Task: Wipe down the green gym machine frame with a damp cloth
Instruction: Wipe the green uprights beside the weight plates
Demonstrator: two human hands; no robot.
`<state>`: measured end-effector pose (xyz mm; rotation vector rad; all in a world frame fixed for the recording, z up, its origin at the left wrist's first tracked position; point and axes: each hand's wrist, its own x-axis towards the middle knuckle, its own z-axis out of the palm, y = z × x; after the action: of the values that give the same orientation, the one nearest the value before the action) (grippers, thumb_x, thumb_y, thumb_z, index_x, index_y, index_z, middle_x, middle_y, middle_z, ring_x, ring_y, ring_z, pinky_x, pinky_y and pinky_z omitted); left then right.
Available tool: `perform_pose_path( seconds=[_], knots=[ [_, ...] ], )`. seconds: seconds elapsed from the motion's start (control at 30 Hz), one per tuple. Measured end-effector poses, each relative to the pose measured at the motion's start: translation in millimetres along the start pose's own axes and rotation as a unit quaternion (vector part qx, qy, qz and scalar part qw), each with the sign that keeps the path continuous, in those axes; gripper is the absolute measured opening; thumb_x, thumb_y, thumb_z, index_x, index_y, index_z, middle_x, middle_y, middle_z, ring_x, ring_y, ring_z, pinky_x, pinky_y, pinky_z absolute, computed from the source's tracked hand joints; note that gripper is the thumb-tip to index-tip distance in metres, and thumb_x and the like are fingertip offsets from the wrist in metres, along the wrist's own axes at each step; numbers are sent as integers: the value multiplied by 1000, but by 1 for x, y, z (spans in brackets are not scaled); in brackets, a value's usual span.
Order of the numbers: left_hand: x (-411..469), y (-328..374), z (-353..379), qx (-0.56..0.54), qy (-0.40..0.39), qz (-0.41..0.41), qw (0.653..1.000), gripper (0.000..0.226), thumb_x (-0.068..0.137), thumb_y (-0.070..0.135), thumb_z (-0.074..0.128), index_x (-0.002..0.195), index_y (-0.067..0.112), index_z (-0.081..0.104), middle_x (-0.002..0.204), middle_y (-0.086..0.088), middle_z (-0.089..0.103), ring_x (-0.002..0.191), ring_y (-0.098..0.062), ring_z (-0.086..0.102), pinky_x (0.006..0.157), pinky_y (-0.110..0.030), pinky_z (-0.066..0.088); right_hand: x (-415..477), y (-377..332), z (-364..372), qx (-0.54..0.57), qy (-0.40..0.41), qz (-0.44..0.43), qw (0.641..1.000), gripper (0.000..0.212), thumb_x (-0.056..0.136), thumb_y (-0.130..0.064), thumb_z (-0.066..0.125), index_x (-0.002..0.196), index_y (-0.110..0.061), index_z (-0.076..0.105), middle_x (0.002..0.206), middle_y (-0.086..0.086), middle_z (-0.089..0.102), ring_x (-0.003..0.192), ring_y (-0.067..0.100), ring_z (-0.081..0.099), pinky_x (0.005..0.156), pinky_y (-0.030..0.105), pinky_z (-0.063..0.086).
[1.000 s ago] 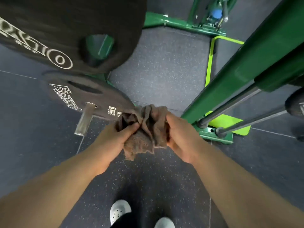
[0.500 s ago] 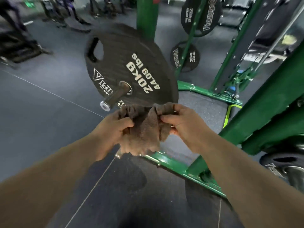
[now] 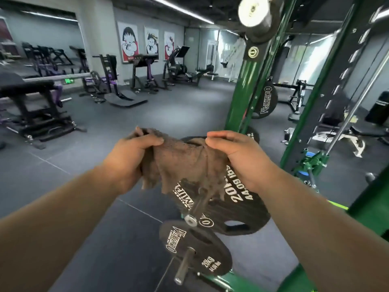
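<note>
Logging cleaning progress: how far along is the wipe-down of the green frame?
Done: nothing on the frame shows as wiped. In hand: the left hand and right hand both grip the brown cloth, spread between them in the air, clear of the frame. Left: seemingly the whole wipe, probably starting with the upright ahead.

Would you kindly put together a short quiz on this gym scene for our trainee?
1. True or false: the brown cloth is pressed against the green upright.
2. The cloth is gripped by: A) neither hand B) one hand C) both hands.
3. Fill in: the nearest weight plate is marked ___ KG.
Key: 1 false, it hangs between the hands, off the upright; 2 C, left hand and right hand; 3 20.
</note>
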<state>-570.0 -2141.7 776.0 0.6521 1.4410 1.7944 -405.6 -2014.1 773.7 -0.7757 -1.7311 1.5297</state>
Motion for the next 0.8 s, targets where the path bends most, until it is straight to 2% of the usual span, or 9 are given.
perform_pose_path(
  seconds=[0.07, 0.13, 0.2, 0.3, 0.37, 0.5, 0.6, 0.7, 0.8],
  knots=[
    [31, 28, -38, 24, 7, -4, 1000, 11, 90, 3, 55, 99, 9, 54, 95, -12, 56, 80, -25, 60, 62, -29, 53, 29, -12, 40, -8, 10, -21, 1000, 18, 86, -5, 69, 86, -22, 74, 92, 3, 72, 82, 17, 65, 80, 29, 52],
    [60, 58, -70, 84, 27, 9, 996, 2, 90, 6, 58, 91, 6, 60, 87, -14, 62, 76, -26, 62, 64, -31, 52, 57, -28, 79, -33, 18, -36, 999, 33, 89, 5, 56, 85, -24, 72, 87, 0, 70, 72, 12, 61, 68, 21, 49],
    [91, 84, -96, 155, 37, 36, 987, 5, 90, 9, 62, 86, 7, 65, 80, -11, 69, 68, -25, 65, 64, -31, 55, 84, -43, 112, -52, 31, -49, 997, 37, 89, 5, 49, 83, -24, 71, 90, 0, 71, 78, 17, 61, 74, 30, 52],
    [136, 113, -125, 250, -9, 74, 965, 5, 90, 10, 62, 93, 12, 65, 91, -11, 70, 79, -24, 67, 71, -34, 54, 119, -54, 154, -99, 10, -33, 995, 10, 84, -33, 70, 88, -24, 73, 93, -3, 73, 89, 18, 68, 87, 39, 55],
    [166, 129, -136, 289, -77, 100, 949, 12, 92, 9, 61, 101, 16, 65, 98, -9, 71, 85, -20, 68, 75, -34, 53, 143, -58, 174, -165, -53, 38, 984, 48, 67, -56, 80, 97, -19, 75, 93, 0, 76, 88, 22, 73, 85, 41, 57],
    [222, 149, -141, 253, -216, 107, 937, 25, 97, 5, 53, 111, 22, 64, 111, -3, 72, 103, -15, 68, 91, -30, 52, 204, -55, 194, -20, -126, 103, 987, 19, 85, -6, 66, 103, 0, 68, 92, 8, 72, 79, 19, 69, 75, 29, 56],
    [273, 154, -146, 212, -233, 72, 946, 25, 100, 14, 49, 118, 27, 61, 113, 0, 72, 102, -13, 69, 86, -26, 55, 262, -49, 201, 98, -180, 115, 972, 14, 87, -1, 52, 96, -7, 62, 81, 6, 68, 67, 15, 64, 63, 23, 56],
    [336, 164, -153, 253, -204, 61, 944, 19, 99, 22, 52, 111, 33, 63, 108, 0, 73, 97, -16, 71, 80, -30, 55, 327, -39, 208, 51, -261, 142, 953, 37, 79, -10, 65, 116, -4, 63, 99, 11, 69, 86, 24, 66, 80, 33, 55],
    [404, 175, -168, 299, -173, 77, 935, 17, 98, 22, 55, 110, 28, 66, 109, -2, 73, 98, -16, 70, 82, -29, 54, 388, -30, 212, -4, -297, 181, 938, 42, 68, -14, 76, 108, -4, 69, 102, 11, 73, 93, 25, 69, 96, 38, 50]
  ],
)
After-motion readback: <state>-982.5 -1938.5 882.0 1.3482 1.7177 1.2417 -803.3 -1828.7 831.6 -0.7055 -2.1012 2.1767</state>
